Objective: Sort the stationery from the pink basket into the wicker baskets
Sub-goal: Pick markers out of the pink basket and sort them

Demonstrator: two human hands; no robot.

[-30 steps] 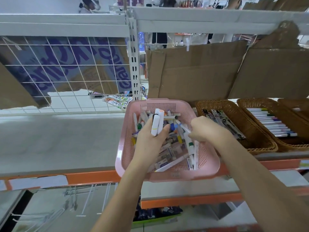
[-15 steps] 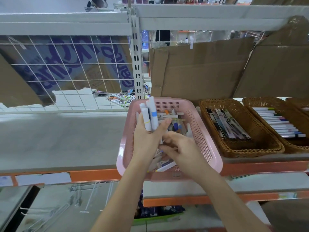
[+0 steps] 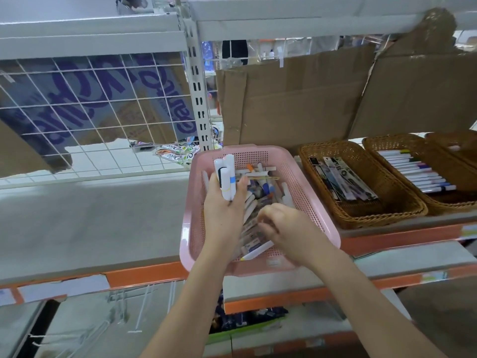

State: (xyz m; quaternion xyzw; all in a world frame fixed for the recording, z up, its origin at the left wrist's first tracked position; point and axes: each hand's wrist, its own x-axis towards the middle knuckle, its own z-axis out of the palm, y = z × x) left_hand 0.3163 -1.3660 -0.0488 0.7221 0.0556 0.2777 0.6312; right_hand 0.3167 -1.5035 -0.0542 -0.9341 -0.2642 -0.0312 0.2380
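The pink basket [image 3: 302,177] sits on the shelf edge, holding several mixed pens and markers [image 3: 260,182]. My left hand [image 3: 224,210] hovers over its left side and grips a small bunch of white highlighters [image 3: 225,177] that stick up from my fingers. My right hand [image 3: 286,228] is down in the basket's near half, fingers curled among the pens; whether it pinches one is hidden. To the right stand wicker baskets: the nearest wicker basket [image 3: 325,151] holds flat packaged pens [image 3: 343,180], the second wicker basket [image 3: 387,143] holds a row of white markers [image 3: 418,171].
A third wicker basket [image 3: 454,140] shows at the far right edge. Cardboard sheets [image 3: 296,99] line the back of the shelf. A white wire grid [image 3: 90,112] backs the grey shelf [image 3: 90,223] on the left. An orange shelf lip [image 3: 144,276] runs below the basket.
My right hand came back from the basket's right side into its near middle and dug among the pens. My left hand rose slightly, and its bunch of highlighters looks thicker.
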